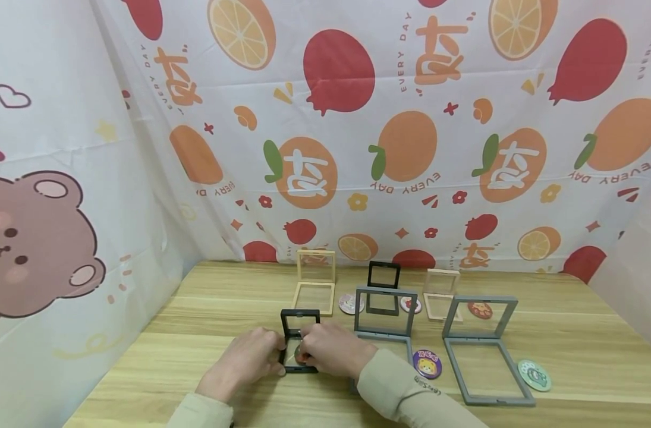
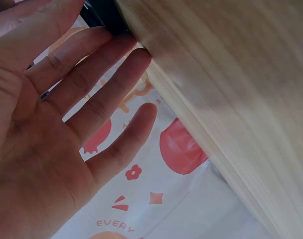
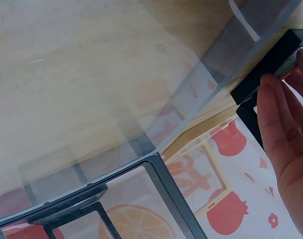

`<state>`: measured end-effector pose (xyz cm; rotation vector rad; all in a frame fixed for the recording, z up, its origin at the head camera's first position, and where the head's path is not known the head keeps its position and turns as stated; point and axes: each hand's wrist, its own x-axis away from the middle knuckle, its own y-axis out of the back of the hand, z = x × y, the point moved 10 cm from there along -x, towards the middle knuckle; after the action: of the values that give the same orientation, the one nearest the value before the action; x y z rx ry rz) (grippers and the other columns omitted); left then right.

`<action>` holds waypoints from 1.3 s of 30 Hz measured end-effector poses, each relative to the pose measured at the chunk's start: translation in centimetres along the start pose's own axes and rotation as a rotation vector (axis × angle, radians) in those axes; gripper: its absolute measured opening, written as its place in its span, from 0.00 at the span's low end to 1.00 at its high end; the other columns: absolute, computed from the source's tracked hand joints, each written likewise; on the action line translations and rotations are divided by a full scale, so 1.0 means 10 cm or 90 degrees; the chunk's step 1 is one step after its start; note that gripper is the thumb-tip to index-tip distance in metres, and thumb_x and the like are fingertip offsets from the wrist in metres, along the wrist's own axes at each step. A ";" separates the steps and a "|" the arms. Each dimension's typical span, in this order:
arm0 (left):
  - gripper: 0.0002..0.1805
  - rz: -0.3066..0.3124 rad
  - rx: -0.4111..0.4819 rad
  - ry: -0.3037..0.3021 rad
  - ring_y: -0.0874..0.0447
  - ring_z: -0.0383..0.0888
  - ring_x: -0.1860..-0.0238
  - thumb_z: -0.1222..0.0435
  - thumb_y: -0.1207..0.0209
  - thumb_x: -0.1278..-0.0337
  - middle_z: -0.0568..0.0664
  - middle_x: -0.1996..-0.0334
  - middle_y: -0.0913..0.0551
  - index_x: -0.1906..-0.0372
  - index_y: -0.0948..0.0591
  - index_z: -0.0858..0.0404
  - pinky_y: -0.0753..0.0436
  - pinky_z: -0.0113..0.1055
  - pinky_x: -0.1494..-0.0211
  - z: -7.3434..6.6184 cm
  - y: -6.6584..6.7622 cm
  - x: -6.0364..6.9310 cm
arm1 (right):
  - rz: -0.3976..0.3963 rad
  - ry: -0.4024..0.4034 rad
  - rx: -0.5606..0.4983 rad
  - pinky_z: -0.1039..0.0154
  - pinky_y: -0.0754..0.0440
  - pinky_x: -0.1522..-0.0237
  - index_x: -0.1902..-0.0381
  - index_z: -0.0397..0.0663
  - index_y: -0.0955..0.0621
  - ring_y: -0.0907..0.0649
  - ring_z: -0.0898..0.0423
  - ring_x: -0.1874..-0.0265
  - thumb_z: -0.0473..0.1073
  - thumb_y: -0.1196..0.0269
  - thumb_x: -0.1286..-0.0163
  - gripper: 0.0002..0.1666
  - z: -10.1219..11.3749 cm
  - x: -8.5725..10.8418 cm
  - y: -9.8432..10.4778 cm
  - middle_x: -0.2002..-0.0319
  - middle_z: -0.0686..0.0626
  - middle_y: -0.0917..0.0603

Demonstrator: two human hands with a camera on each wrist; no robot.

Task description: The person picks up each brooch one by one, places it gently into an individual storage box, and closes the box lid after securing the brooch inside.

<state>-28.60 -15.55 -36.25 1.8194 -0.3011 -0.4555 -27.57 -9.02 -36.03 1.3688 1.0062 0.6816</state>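
Observation:
A small black display frame (image 1: 301, 370) stands opened on the table, its lid raised at the back. Against its left side rest the fingertips of my left hand (image 1: 245, 359); in the left wrist view the fingers (image 2: 99, 107) are mostly straight and spread. My right hand (image 1: 338, 349) pinches a round badge (image 1: 299, 354) between thumb and fingers, tilted over the frame's clear lower panel. Reddish colour shows on the badge, but the fingers hide most of its face. In the right wrist view, the badge's thin edge (image 3: 289, 67) shows close to the black frame.
Right of my hands stand two large grey opened frames (image 1: 488, 399), a purple badge (image 1: 427, 364) and a green badge (image 1: 534, 375). Behind are a yellow frame (image 1: 299, 282), another black frame (image 1: 384, 263), a beige frame (image 1: 443, 272) and several badges. A printed cloth (image 1: 352, 154) hangs behind the table.

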 end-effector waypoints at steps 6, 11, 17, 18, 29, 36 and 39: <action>0.17 -0.002 -0.003 -0.015 0.27 0.37 0.75 0.66 0.18 0.69 0.47 0.73 0.14 0.69 0.13 0.64 0.22 0.38 0.71 -0.01 0.00 0.01 | -0.018 0.020 0.005 0.80 0.27 0.72 0.68 0.59 0.09 0.20 0.70 0.72 0.46 0.30 0.32 0.05 0.02 -0.02 0.01 0.69 0.61 0.19; 0.16 -0.003 0.004 -0.019 0.29 0.36 0.77 0.66 0.19 0.69 0.43 0.76 0.17 0.71 0.13 0.63 0.24 0.36 0.73 -0.01 0.01 0.01 | -0.017 0.021 0.003 0.80 0.27 0.72 0.67 0.58 0.08 0.21 0.70 0.72 0.47 0.30 0.32 0.05 0.02 -0.05 0.01 0.70 0.61 0.19; 0.16 -0.009 0.000 -0.030 0.29 0.36 0.76 0.65 0.19 0.70 0.42 0.77 0.18 0.72 0.13 0.61 0.24 0.37 0.73 -0.01 0.02 0.02 | -0.010 0.021 -0.007 0.82 0.26 0.69 0.67 0.57 0.08 0.20 0.71 0.71 0.47 0.29 0.33 0.05 0.02 -0.07 0.00 0.68 0.62 0.17; 0.16 -0.009 0.000 -0.032 0.28 0.36 0.76 0.65 0.19 0.70 0.42 0.77 0.18 0.72 0.13 0.61 0.23 0.38 0.72 -0.02 0.02 0.02 | -0.008 0.021 -0.009 0.82 0.26 0.69 0.67 0.57 0.08 0.20 0.71 0.71 0.47 0.29 0.33 0.05 0.02 -0.07 0.00 0.68 0.62 0.17; 0.16 0.031 0.029 -0.024 0.29 0.35 0.77 0.63 0.20 0.64 0.45 0.75 0.16 0.67 0.13 0.64 0.24 0.36 0.72 -0.02 0.00 0.01 | 0.010 0.025 0.001 0.79 0.25 0.69 0.65 0.57 0.09 0.19 0.70 0.70 0.47 0.30 0.32 0.04 -0.01 -0.03 0.06 0.67 0.61 0.16; 0.14 0.043 0.049 0.070 0.13 0.53 0.60 0.58 0.28 0.46 0.52 0.61 0.12 0.60 0.13 0.64 0.16 0.52 0.54 0.14 0.15 0.03 | -0.023 -0.024 -0.057 0.77 0.27 0.73 0.71 0.53 0.12 0.25 0.71 0.77 0.43 0.28 0.35 0.05 -0.21 0.09 0.30 0.73 0.61 0.18; 0.10 0.008 0.037 0.083 0.12 0.55 0.56 0.59 0.32 0.38 0.51 0.61 0.11 0.61 0.12 0.63 0.17 0.55 0.51 0.16 0.29 0.02 | -0.027 -0.050 -0.090 0.75 0.28 0.73 0.75 0.51 0.14 0.27 0.69 0.79 0.43 0.28 0.34 0.09 -0.31 0.14 0.33 0.76 0.60 0.19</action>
<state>-29.10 -17.85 -33.92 1.8936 -0.2377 -0.3204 -29.20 -5.92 -32.84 1.2378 0.9046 0.6498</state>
